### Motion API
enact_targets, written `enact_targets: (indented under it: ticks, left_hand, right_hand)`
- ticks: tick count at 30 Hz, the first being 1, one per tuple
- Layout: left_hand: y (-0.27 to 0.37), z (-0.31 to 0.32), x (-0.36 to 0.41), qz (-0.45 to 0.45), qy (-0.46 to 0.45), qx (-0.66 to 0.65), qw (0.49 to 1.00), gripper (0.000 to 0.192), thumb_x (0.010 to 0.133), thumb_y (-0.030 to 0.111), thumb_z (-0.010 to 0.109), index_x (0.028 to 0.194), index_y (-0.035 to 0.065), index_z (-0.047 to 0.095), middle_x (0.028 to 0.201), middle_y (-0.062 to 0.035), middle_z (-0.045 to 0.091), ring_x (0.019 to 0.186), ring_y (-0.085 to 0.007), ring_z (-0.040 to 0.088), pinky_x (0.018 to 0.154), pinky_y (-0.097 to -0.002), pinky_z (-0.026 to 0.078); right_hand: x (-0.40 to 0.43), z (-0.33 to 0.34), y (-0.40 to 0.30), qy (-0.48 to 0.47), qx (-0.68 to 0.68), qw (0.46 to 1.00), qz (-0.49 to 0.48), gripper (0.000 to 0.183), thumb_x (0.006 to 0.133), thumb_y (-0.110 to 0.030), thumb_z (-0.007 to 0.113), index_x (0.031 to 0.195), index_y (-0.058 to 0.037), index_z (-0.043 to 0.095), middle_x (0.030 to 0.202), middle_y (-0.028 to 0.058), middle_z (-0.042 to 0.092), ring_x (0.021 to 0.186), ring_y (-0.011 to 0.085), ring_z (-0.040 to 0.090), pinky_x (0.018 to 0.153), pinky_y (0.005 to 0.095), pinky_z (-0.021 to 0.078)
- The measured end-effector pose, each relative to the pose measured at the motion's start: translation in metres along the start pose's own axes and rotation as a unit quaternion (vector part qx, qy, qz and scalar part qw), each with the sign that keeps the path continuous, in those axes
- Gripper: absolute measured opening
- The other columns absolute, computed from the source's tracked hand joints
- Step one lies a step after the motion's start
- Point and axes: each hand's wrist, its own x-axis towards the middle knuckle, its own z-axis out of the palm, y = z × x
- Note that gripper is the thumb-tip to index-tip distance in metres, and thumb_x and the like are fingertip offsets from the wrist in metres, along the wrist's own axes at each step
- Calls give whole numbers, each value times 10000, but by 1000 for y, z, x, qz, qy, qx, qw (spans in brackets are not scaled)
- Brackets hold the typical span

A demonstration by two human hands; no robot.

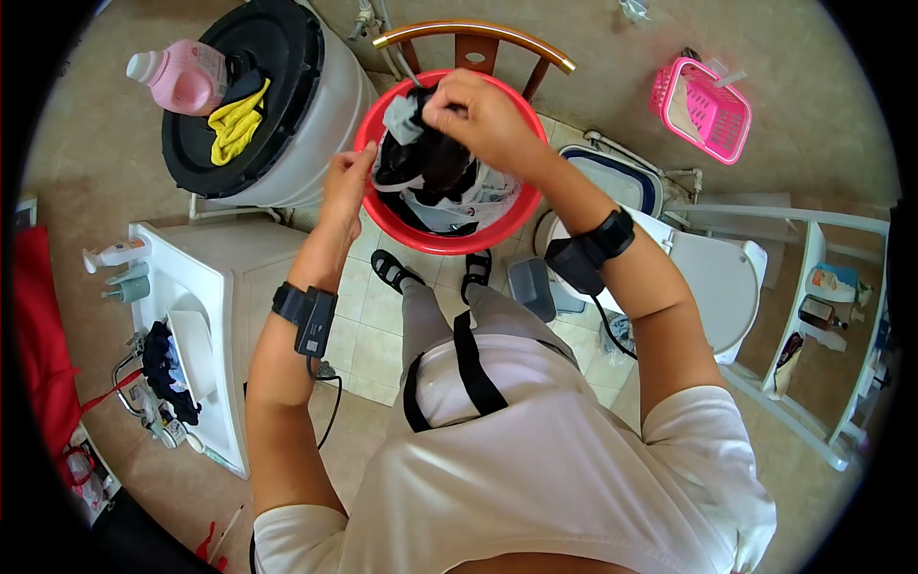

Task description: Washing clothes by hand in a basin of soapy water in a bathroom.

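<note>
A red plastic basin (452, 244) holds wet black and white clothes with suds around them. My right hand (477, 118) is closed on a bunched black garment (439, 161) and lifts its upper part above the far side of the basin. A pale grey piece of cloth (403, 120) hangs beside my right fingers. At the basin's left rim is my left hand (344, 186), its fingertips close to the white edge of the cloth. Whether those fingertips pinch the cloth or only rest by the rim is hard to see. White fabric (495, 192) lies in the suds at the right.
A wooden chair back (477, 32) rises behind the basin. To the left, a lidded barrel (301, 136) bears a pink detergent bottle (190, 77) and a yellow cloth (240, 129). A white washbasin (215, 287) stands nearer left. The toilet (706, 287) and a shelf rack (814, 273) are at right.
</note>
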Motion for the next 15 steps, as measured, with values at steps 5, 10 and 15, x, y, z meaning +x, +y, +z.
enact_targets:
  ticks: [5, 10, 15]
  left_hand:
    - [21, 17, -23, -158, -224, -155, 949, 332, 894, 345, 557, 1008, 35, 517, 891, -92, 600, 807, -195, 600, 761, -344, 516]
    - [2, 0, 3, -115, -105, -228, 961, 187, 903, 190, 531, 1048, 72, 523, 963, -73, 614, 851, -190, 612, 766, -335, 529]
    - [7, -1, 11, -105, -91, -350, 927, 207, 903, 90, 480, 1102, 33, 488, 1039, -129, 609, 918, -245, 623, 780, -359, 541]
  right_hand:
    - [-27, 43, 15, -1, 132, 991, 8, 114, 754, -137, 653, 764, -25, 634, 861, 107, 540, 855, 241, 545, 761, 326, 434]
    - [-44, 37, 21, -48, 71, 994, 67, 131, 809, -121, 657, 815, 7, 632, 967, 53, 490, 892, 125, 521, 755, 242, 433]
    - [-65, 24, 38, -118, 173, 925, 317, 271, 763, -259, 697, 742, 4, 639, 790, 89, 539, 730, 174, 578, 664, 284, 466]
